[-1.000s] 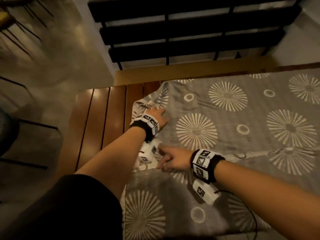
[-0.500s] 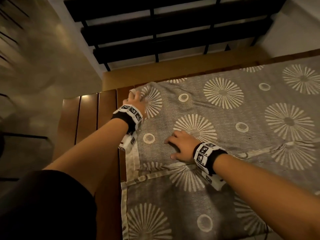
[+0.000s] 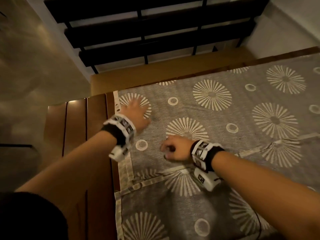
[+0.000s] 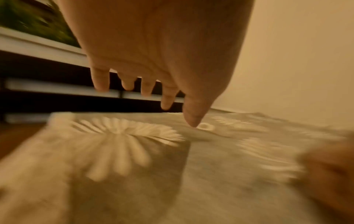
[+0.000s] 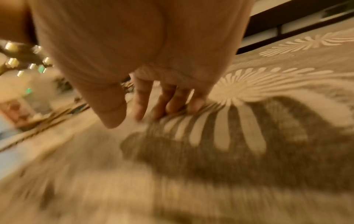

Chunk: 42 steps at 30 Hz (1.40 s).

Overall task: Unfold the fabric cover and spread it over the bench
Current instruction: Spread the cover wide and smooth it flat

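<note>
A grey fabric cover (image 3: 242, 153) with cream sunburst prints lies flat over the wooden slat bench (image 3: 76, 135). Its left edge ends short of the bench end. My left hand (image 3: 136, 112) lies with spread fingers on the cover's far left corner. The left wrist view shows the left hand (image 4: 172, 106) with straight fingers just over the cover (image 4: 124, 151), thumb tip touching it. My right hand (image 3: 173, 148) rests nearer the middle, fingers bent down. In the right wrist view the right hand (image 5: 138, 106) has its fingertips on the cover (image 5: 229, 136) and holds nothing.
A cream hem (image 3: 155, 181) crosses the cover near me where two layers overlap. Black horizontal rails (image 3: 147, 32) and a tan ledge (image 3: 155, 73) run behind the bench. Pale floor (image 3: 34, 75) lies to the left of the bare slats.
The crumpled far left corner has been pulled out and now lies flat. My left hand moved away from me with it, then opened; my right hand slid away from me and towards the middle.
</note>
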{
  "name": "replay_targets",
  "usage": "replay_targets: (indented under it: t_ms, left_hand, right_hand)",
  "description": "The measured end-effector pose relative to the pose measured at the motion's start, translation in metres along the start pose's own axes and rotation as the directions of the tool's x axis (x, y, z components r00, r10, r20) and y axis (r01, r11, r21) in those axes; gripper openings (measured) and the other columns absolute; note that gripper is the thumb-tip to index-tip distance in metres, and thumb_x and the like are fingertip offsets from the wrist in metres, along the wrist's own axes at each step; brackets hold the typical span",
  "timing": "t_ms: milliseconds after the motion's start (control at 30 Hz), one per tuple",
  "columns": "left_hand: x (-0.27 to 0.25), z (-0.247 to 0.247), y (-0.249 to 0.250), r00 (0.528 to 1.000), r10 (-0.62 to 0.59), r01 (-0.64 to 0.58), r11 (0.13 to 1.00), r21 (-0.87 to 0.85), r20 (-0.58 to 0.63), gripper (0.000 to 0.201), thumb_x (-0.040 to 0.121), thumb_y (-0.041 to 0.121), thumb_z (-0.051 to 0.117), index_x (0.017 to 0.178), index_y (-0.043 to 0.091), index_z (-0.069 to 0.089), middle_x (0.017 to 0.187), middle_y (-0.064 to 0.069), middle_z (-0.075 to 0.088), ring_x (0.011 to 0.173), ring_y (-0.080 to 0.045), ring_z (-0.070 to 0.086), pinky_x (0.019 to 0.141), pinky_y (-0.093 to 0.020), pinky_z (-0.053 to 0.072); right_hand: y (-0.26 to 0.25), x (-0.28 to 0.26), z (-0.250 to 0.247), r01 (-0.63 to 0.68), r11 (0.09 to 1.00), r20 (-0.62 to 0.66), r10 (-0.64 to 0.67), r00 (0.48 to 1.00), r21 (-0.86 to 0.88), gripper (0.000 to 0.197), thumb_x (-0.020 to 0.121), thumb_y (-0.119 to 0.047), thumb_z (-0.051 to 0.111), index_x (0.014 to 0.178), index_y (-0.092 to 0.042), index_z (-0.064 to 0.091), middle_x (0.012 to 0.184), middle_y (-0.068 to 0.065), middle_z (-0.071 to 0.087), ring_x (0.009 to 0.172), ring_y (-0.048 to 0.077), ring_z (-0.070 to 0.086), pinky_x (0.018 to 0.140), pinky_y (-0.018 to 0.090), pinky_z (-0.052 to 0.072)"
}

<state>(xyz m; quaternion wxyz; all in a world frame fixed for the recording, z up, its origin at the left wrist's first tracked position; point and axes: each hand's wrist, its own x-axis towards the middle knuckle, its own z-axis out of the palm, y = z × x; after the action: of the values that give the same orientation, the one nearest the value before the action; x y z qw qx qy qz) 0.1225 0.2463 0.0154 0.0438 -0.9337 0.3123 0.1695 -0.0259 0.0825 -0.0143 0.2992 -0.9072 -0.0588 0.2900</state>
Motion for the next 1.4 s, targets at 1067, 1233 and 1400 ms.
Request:
replay_targets:
  t_ms: [1067, 1233, 1400]
  left_hand:
    - [-0.071, 0.063, 0.039, 0.778, -0.607, 0.61, 0.792, 0.033, 0.161, 0.068, 0.094, 0.059, 0.014, 0.151, 0.022, 0.023, 0.161, -0.012, -0.006, 0.146, -0.039, -0.006, 0.118, -0.055, 0.004]
    - [-0.074, 0.07, 0.153, 0.996, 0.055, -0.046, 0.992, -0.117, 0.074, 0.068, 0.09, 0.061, 0.017, 0.152, 0.035, 0.013, 0.161, -0.01, 0.007, 0.148, -0.03, 0.008, 0.116, -0.048, 0.018]
    - [-0.096, 0.084, 0.151, 0.978, -0.022, 0.044, 0.994, -0.1, 0.209, 0.077, 0.083, 0.079, 0.023, 0.149, 0.045, 0.004, 0.162, 0.0, -0.003, 0.149, -0.024, -0.001, 0.117, -0.05, 0.008]
  right_hand:
    - [0.14, 0.004, -0.113, -0.266, 0.876, -0.062, 0.263, 0.963, -0.403, 0.069, 0.098, -0.029, 0.031, 0.151, -0.022, -0.011, 0.158, -0.002, -0.025, 0.147, 0.025, -0.017, 0.118, 0.054, -0.002]
    - [0.11, -0.007, -0.092, -0.019, 0.883, 0.063, 0.054, 0.997, -0.469, 0.063, 0.098, -0.041, 0.028, 0.151, -0.032, -0.004, 0.159, 0.001, -0.02, 0.147, 0.025, -0.015, 0.118, 0.05, -0.001]
    - [0.106, -0.047, -0.069, -0.116, 0.905, 0.015, 0.134, 0.991, -0.41, 0.064, 0.096, -0.044, 0.031, 0.152, -0.032, 0.002, 0.161, 0.002, -0.013, 0.148, 0.026, -0.01, 0.118, 0.051, 0.0]
